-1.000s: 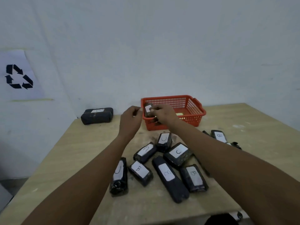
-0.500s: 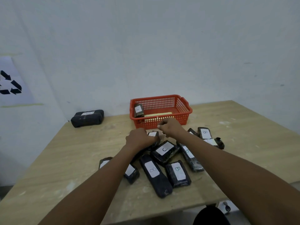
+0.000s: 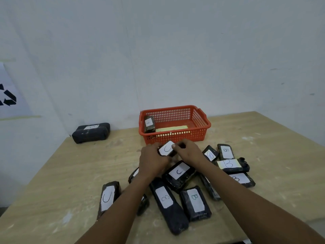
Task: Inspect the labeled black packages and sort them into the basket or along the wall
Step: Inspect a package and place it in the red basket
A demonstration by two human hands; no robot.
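Observation:
Both hands hold one small black package labeled C point(image 3: 167, 149) just in front of the orange basket point(image 3: 202, 120). My left hand point(image 3: 152, 160) grips its left end and my right hand point(image 3: 189, 153) pinches its right end, the label tilted up toward me. One labeled package point(image 3: 149, 124) stands inside the basket at its left wall. A black package point(image 3: 91, 132) lies against the wall at the back left. Several more black packages labeled B and C lie on the wooden table point(image 3: 70, 173), among them a C package point(image 3: 179, 173) below my hands.
A yellow strip point(image 3: 171, 129) lies on the basket floor. A recycling sign point(image 3: 8, 97) hangs on the left wall. B packages point(image 3: 228, 163) cluster right of my right forearm. The table's near edge runs under my forearms.
My hands left the basket after leaving a package in it, dropped to the pile, and lifted the small C package between them.

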